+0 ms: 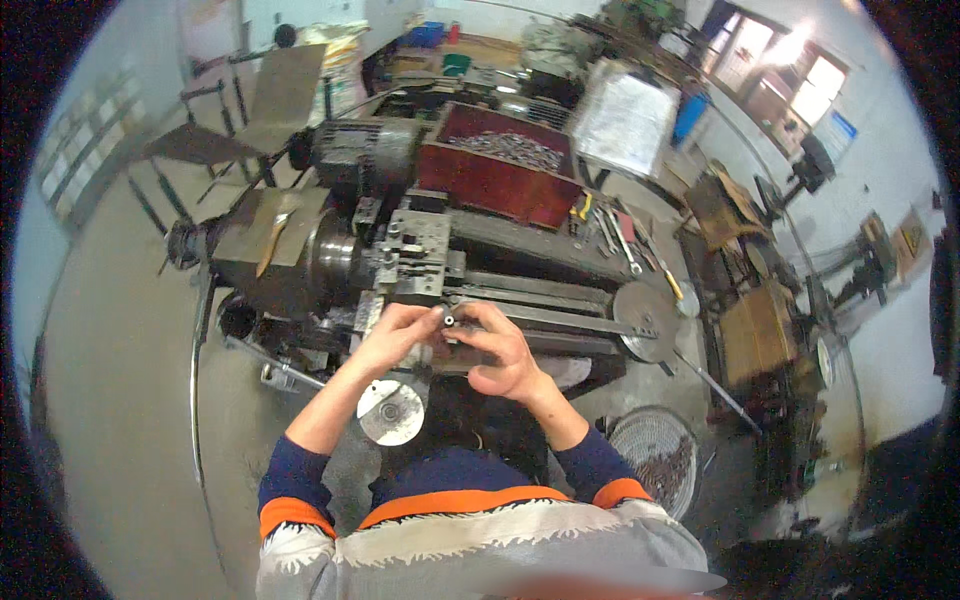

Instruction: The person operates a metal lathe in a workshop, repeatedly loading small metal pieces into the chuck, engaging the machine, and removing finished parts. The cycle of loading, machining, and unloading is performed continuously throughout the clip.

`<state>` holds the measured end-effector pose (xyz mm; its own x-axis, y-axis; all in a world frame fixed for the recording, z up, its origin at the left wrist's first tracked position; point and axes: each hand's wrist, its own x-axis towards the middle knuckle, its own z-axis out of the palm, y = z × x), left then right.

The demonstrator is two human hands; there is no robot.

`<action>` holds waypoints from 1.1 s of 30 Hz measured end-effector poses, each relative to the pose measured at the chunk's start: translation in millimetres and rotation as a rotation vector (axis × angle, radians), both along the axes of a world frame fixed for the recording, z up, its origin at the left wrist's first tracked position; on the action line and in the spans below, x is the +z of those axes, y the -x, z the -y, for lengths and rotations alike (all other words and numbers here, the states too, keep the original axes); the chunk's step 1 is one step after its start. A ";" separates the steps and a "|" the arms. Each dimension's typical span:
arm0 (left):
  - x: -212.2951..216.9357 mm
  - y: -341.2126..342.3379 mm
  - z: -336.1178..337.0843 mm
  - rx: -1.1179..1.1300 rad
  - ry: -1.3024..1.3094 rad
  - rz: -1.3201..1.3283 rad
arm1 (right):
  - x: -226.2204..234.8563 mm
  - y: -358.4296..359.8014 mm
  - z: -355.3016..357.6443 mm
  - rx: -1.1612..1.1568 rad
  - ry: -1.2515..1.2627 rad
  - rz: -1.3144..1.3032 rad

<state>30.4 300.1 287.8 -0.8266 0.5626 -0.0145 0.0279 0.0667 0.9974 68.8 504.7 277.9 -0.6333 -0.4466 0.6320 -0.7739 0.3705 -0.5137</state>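
Note:
Close to the front of a metal lathe, my left hand [397,336] and my right hand [505,357] meet around a small round metal piece [449,321] with a hole in its end. Fingers of both hands are closed on it, and they cover most of its sides. Just beyond my fingertips is the lathe's tool carriage [418,240]. The shiny chuck [336,256] lies to its left. Below my left wrist there is a pale round handwheel [390,412].
A dark red box [480,182] of small metal parts stands behind the carriage. Wrenches [628,245] and other tools lie to its right. A round disc [645,320] is at the lathe's right end. A basket [622,437] sits lower right; a chair [280,95] stands far left.

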 end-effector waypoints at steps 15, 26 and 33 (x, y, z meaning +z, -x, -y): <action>-7.4 -9.3 31.4 0.250 0.019 -0.211 | 12.4 19.7 50.6 0.083 -0.133 -0.044; 24.2 -10.9 157.9 0.447 0.507 -0.465 | 34.4 102.7 97.9 0.010 -0.566 -0.122; 18.0 -100.3 296.2 0.931 1.249 -0.450 | 18.8 160.2 146.9 -0.246 -1.026 -0.168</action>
